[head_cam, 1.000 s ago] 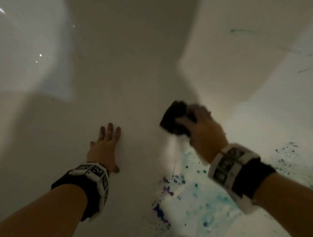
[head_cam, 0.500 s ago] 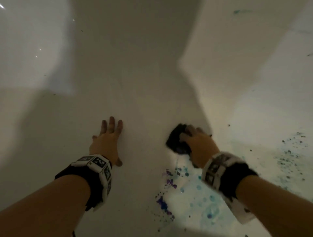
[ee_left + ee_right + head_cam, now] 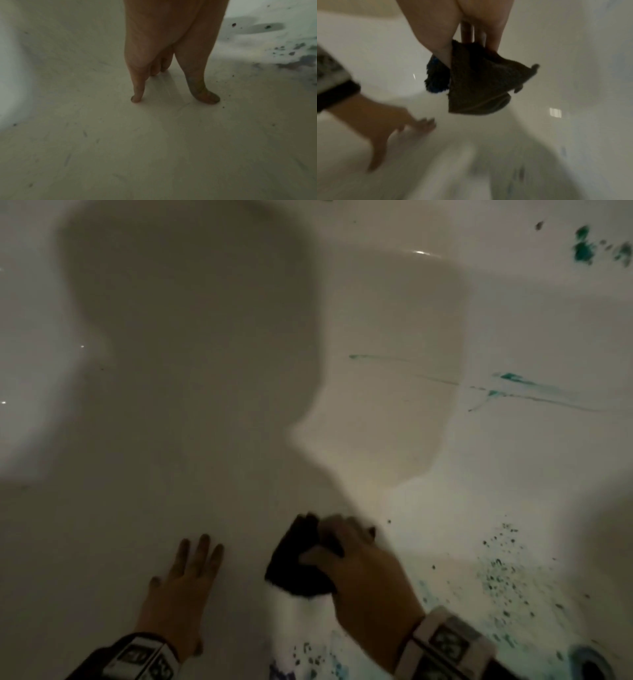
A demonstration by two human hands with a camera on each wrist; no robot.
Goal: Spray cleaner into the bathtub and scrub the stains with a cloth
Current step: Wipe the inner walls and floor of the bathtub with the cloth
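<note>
While the left hand (image 3: 178, 587) lies flat with straight fingers on the bathtub (image 3: 205, 371) floor, seemingly as a brace, the right hand (image 3: 359, 573) has its grip clenched around the dark cloth (image 3: 294, 563), low and centre in the head view, beside green stains (image 3: 503, 573) at lower right.

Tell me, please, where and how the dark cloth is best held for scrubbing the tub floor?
Hold the dark cloth bunched at its upper rear edge, coming from above, as the right hand does now: in the right wrist view its thumb and fingers pinch the gathered top while the loose lower flap hangs free to meet the bathtub. The left hand rests flat on the floor beside it, probably as a brace.
</note>
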